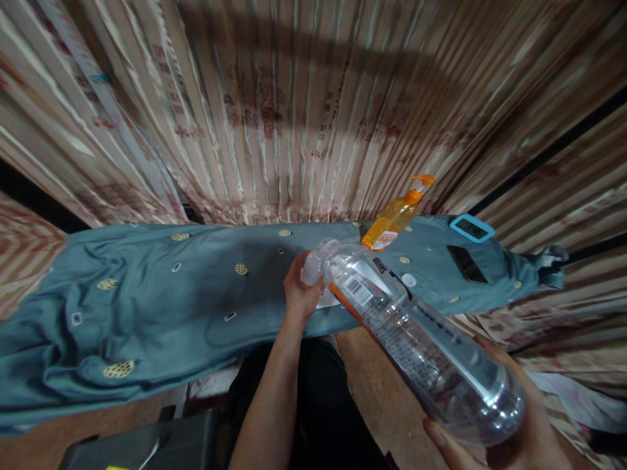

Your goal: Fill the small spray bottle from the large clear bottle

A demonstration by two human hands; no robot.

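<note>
My right hand [504,434] grips the base of a large clear plastic bottle [416,333] that lies tilted, neck pointing away toward the table. My left hand [300,290] is closed around the bottle's neck and cap [313,264]. The bottle has a barcode label with an orange edge. Just beyond it stands an orange pump bottle [394,219] on the teal cloth [161,294] that covers the table.
A dark phone [466,264] and a teal-framed device [471,228] lie on the cloth at the right. Striped curtains [294,111] hang behind the table. A black box [147,447] sits low at the left by my legs.
</note>
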